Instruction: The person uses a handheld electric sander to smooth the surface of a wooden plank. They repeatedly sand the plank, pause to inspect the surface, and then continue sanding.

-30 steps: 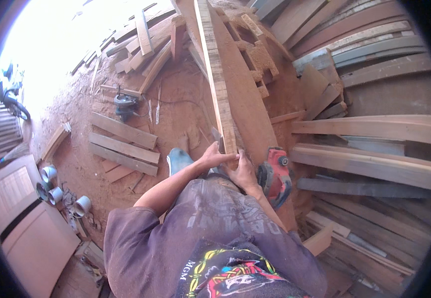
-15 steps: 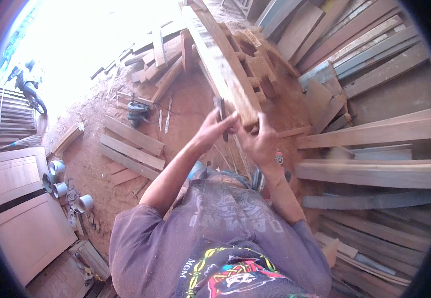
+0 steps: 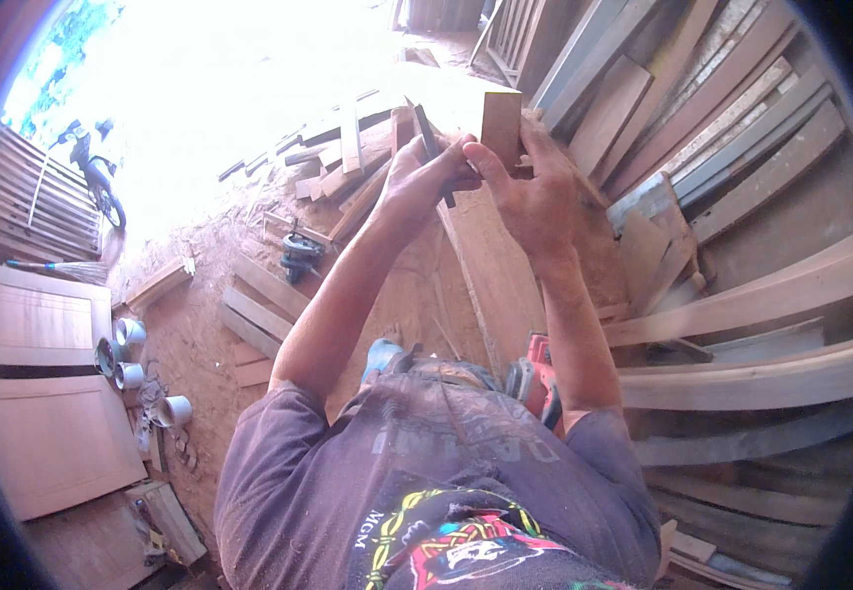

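Observation:
My right hand (image 3: 534, 202) grips a wooden board (image 3: 501, 128), raised in front of me and seen almost end-on, so its length is hidden. The thumb lies along one side and the fingers wrap the other. Close beside it, my left hand (image 3: 421, 187) is closed around a dark narrow flat strip (image 3: 428, 130) that sticks out above and below the fingers; its kind is unclear. The thumbs of both hands nearly meet beside the board. Under the hands, a wide timber (image 3: 500, 285) stretches towards my waist, with a red power tool (image 3: 541, 369) near its close end.
A dark power tool (image 3: 300, 252) sits on the dusty floor among loose planks (image 3: 261, 315). Stacked boards (image 3: 751, 379) line the right side. On the left are door panels (image 3: 53, 433), several white pots (image 3: 129, 375) and a motorbike (image 3: 100, 182). More offcuts (image 3: 351, 138) lie ahead.
The board has been lifted from slanting away to nearly end-on at a higher level. Both hands have moved up and farther out, and the timber and red tool below have come into view.

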`<state>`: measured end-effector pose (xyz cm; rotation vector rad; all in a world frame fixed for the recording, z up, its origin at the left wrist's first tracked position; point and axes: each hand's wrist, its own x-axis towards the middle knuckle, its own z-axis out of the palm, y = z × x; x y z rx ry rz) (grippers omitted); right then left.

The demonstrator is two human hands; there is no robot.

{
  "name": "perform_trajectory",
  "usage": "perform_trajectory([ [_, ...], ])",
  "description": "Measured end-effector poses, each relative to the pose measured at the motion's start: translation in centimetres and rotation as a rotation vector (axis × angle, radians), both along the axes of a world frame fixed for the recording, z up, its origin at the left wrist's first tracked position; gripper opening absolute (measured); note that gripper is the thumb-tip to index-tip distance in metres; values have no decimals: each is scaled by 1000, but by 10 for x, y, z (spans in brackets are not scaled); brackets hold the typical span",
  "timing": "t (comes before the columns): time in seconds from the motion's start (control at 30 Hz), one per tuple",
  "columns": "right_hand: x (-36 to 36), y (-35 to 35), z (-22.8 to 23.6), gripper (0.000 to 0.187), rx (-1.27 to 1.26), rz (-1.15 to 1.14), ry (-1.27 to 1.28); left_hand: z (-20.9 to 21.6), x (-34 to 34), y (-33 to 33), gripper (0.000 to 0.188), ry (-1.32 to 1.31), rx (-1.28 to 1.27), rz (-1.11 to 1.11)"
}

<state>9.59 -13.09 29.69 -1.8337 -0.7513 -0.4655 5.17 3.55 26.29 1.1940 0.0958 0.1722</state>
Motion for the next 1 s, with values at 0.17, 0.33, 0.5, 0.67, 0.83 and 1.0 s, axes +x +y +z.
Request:
perform_trajectory([
  [0.17, 1, 3, -6, 54, -43, -52, 25, 5, -4, -3, 40, -35, 12, 6],
  [0.33, -3, 2, -8, 54, -12, -58, 38, -10, 4, 13, 51, 155, 102, 47],
  [0.5, -59, -49, -77, 57, -340, -250, 185, -70, 21, 9, 68, 257, 312, 23],
  [0.67, -166, -111, -204, 59, -624, -410, 613, -176, -27, -68, 83, 402, 974, -134],
  [0.83, -156, -108, -219, 62, -660, -304, 784, -226, -41, -74, 78, 366, 847, -67],
  [1.0, -96, -83, -261, 64, -667, -339, 721, -251, 4, -47, 66, 447, 853, -19],
])
